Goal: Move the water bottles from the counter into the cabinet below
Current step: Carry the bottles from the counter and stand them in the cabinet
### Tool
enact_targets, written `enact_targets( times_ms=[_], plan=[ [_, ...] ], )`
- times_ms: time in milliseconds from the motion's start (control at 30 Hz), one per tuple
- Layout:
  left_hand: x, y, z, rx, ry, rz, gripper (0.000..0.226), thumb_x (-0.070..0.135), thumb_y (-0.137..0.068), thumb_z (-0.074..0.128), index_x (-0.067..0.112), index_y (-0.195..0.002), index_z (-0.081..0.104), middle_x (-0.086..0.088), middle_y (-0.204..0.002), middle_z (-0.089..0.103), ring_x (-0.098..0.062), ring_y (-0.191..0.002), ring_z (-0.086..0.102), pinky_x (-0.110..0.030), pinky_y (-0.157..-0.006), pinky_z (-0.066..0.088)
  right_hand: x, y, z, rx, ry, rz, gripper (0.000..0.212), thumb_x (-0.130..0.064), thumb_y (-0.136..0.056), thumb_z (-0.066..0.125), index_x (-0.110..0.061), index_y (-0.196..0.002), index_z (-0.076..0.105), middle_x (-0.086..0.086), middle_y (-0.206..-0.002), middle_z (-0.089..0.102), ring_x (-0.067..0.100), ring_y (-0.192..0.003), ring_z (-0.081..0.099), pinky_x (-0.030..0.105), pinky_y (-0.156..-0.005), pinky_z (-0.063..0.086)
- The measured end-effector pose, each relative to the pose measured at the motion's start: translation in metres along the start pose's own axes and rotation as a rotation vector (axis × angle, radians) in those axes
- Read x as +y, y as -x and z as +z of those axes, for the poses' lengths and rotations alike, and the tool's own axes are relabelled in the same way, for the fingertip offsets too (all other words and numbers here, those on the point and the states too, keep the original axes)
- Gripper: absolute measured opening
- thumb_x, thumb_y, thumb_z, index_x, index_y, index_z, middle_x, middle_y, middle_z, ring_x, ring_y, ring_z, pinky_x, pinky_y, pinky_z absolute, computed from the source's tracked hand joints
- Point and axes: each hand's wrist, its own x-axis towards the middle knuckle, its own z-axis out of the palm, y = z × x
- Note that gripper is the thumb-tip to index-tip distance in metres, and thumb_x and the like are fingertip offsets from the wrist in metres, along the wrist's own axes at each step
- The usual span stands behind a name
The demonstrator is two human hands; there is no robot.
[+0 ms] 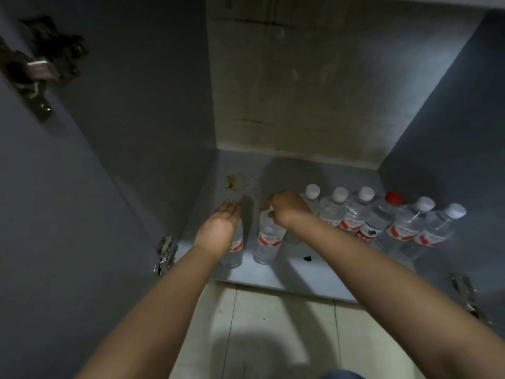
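Nearest the camera lies a pale tiled floor [273,329], over which both bare forearms reach forward into the open cabinet [300,77]. The cabinet floor [314,272] begins at a light front edge just past the tiles.

The left hand [220,228] is held flat, fingers straight and together, palm turned inward against the top and side of an upright water bottle [235,251] near the front edge; it is open, not wrapped around the bottle. Just beside it stands a second bottle [267,242], and the right hand [287,210] is closed with bent fingers over its cap end, wrist angled down.

To the right, a row of six more bottles [382,222] stands close together, running to the right wall; five have white caps and one [378,217] a red cap.

Behind the hands, the cabinet floor is bare back to the stained rear wall, with a small brown stain [232,181] at left. Hinges [165,254] sit on the left side.
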Motion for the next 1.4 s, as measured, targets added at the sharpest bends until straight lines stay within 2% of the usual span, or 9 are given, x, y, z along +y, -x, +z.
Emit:
enact_targets(
  times_ms=[267, 733, 1067, 1267, 1333, 1400],
  plan=[
    [0.005, -0.004, 0.0, 0.004, 0.012, 0.02, 0.064, -0.009, -0.092, 0.033, 0.006, -0.15, 0.012, -0.009, -0.161, 0.008, -0.017, -0.15, 0.006, -0.021, -0.12, 0.008, 0.007, -0.015, -0.015, 0.153, -0.036, 0.076, 0.033, -0.007, -0.095, 0.046, 0.005, -0.124, 0.057, 0.026, -0.132, 0.055, 0.039, -0.125, 0.052, 0.039, -0.102, 0.044],
    [0.0, -0.007, 0.008, 0.071, 0.055, 0.024, 0.065, -0.007, -0.092, 0.034, 0.009, -0.15, 0.01, -0.005, -0.161, 0.006, -0.015, -0.15, 0.004, -0.017, -0.119, 0.005, 0.018, -0.04, -0.021, 0.048, -0.056, 0.057, 0.034, -0.005, -0.093, 0.05, 0.006, -0.125, 0.056, 0.024, -0.135, 0.053, 0.035, -0.128, 0.05, 0.036, -0.106, 0.04],
    [0.0, -0.009, 0.007, 0.068, 0.05, 0.018, 0.065, -0.008, -0.092, 0.034, 0.009, -0.15, 0.009, -0.005, -0.161, 0.005, -0.015, -0.15, 0.003, -0.018, -0.12, 0.004, 0.024, -0.048, -0.019, 0.022, -0.066, 0.019, 0.034, -0.004, -0.093, 0.051, 0.006, -0.125, 0.056, 0.023, -0.135, 0.053, 0.034, -0.127, 0.051, 0.036, -0.106, 0.041],
    [0.002, -0.01, 0.007, 0.065, 0.023, 0.002, 0.06, -0.004, -0.095, 0.035, 0.007, -0.15, 0.012, -0.007, -0.161, 0.008, -0.016, -0.15, 0.005, -0.019, -0.121, 0.007, 0.028, -0.045, -0.014, 0.068, -0.08, 0.021, 0.034, -0.005, -0.094, 0.048, 0.004, -0.126, 0.056, 0.022, -0.135, 0.053, 0.035, -0.127, 0.05, 0.036, -0.106, 0.041],
    [0.001, -0.012, 0.006, 0.066, 0.017, -0.007, 0.056, 0.003, -0.098, 0.036, 0.008, -0.149, 0.014, -0.006, -0.161, 0.01, -0.016, -0.15, 0.007, -0.02, -0.121, 0.011, 0.03, -0.045, -0.01, 0.078, -0.057, 0.014, 0.038, -0.008, -0.094, 0.048, -0.001, -0.132, 0.052, 0.02, -0.138, 0.051, 0.034, -0.129, 0.049, 0.037, -0.106, 0.041],
    [0.0, -0.016, 0.004, 0.061, 0.009, -0.043, 0.055, 0.012, -0.099, 0.038, 0.009, -0.149, 0.016, -0.006, -0.161, 0.01, -0.017, -0.15, 0.009, -0.023, -0.12, 0.017, 0.033, -0.043, -0.003, 0.089, -0.05, -0.027, 0.049, -0.015, -0.095, 0.051, -0.005, -0.141, 0.04, 0.02, -0.139, 0.048, 0.034, -0.129, 0.047, 0.038, -0.105, 0.041]
  ],
)
